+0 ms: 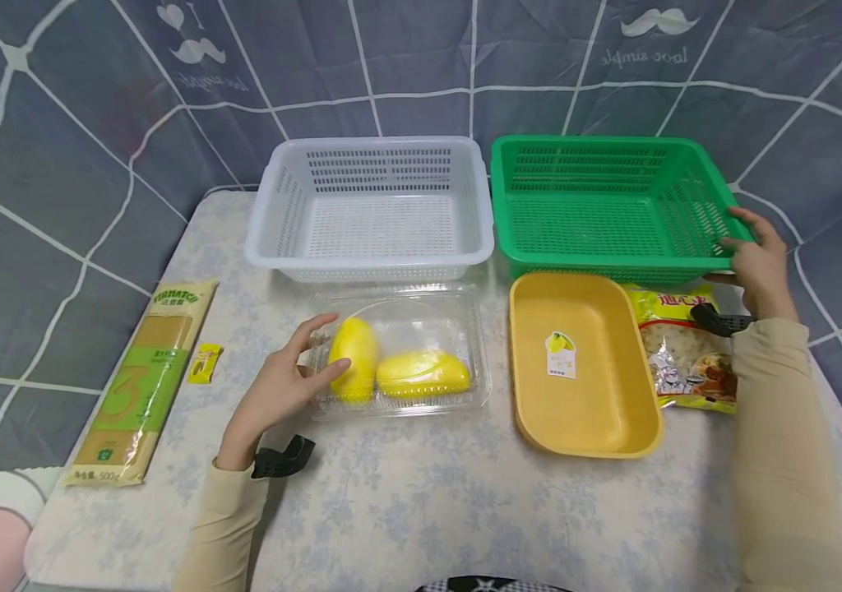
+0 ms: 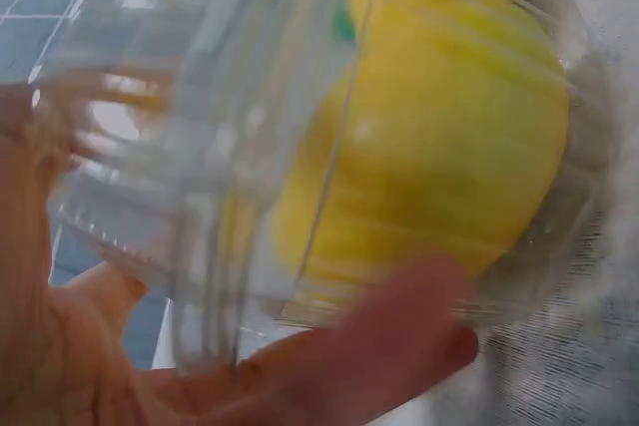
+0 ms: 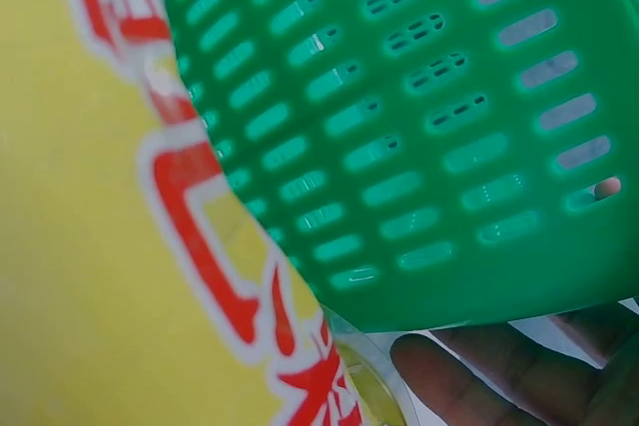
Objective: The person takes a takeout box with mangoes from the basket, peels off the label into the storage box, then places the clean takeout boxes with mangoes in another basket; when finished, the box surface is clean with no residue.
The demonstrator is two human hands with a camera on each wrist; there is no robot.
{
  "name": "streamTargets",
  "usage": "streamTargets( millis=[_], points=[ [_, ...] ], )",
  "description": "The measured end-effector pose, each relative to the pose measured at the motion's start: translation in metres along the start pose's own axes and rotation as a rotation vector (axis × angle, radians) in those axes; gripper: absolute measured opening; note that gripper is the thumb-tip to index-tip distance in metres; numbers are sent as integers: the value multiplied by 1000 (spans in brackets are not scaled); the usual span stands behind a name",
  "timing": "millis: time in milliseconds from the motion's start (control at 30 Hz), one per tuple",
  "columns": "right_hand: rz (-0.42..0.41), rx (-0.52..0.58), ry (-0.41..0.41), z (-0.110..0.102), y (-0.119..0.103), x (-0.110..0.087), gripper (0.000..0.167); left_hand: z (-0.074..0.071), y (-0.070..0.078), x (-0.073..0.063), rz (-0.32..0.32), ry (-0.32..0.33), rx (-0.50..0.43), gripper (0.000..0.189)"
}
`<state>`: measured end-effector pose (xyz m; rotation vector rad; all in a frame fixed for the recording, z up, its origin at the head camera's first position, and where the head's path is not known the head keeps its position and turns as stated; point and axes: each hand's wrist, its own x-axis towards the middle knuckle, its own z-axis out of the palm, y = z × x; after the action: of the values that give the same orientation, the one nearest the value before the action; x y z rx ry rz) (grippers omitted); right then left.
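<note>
— Gripping what, the left hand (image 1: 280,386)?

— A clear plastic clamshell (image 1: 421,325) with two yellow mangoes (image 1: 399,366) inside, mid-tabletop, just in front of the white basket (image 1: 369,263); fingers curl round its left end.

— And the right hand (image 1: 757,259)?

— Its grip closes on the green basket (image 1: 613,271) by the right rim, at the tabletop's far right. A yellow tray (image 1: 606,411) and a snack packet (image 1: 687,362) lie just in front; a spaghetti pack (image 1: 143,386) hugs the left edge.

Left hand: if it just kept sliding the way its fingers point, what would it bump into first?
The left hand already grips the near-left corner of the clear box, so the box comes first. Right behind that wall lies a yellow fruit, with a second fruit further along, as far as depth can be judged.
</note>
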<state>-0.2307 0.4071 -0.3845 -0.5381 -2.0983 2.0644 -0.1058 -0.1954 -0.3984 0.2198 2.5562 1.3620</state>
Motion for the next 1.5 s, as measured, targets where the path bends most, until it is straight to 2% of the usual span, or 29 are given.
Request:
streamTargets(
  millis=[133,233,333,400,500,633,767,900,967,1067,1167,1233,1367,1500],
  points=[
    [-9,-12,-6,0,-1,0,51,-3,-1,-3,-25,-35,-124,66],
    [-10,-43,-8,1,-2,0,53,-7,5,-6,-9,-69,-181,64],
    [-12,-44,-12,2,-3,0,52,-13,20,-2,47,-105,-228,63],
    [-18,-29,-18,3,-4,1,52,-17,37,7,87,-124,-262,62],
    [-25,-30,-18,3,-5,1,52,-21,66,29,144,-142,-308,62],
    [-25,-63,-13,4,-4,3,52,-16,102,69,196,-147,-355,63],
    [-20,-73,-14,5,-3,4,51,-2,132,114,243,-141,-416,61],
    [-17,-75,-14,3,-3,5,49,20,159,160,273,-132,-471,62],
    [-18,-80,-8,2,-2,5,49,34,173,180,266,-122,-465,63],
    [-12,-101,1,1,-2,5,49,57,193,204,240,-106,-440,63],
    [-11,-133,12,0,-2,4,50,81,204,224,229,-90,-360,62],
    [-10,-143,24,0,-3,3,51,99,205,239,223,-62,-266,63],
    [-10,-118,45,-1,-3,1,50,127,207,253,193,-25,-57,66],
    [-3,-84,41,-1,-2,-1,50,145,206,259,152,-15,100,68]
  ],
)
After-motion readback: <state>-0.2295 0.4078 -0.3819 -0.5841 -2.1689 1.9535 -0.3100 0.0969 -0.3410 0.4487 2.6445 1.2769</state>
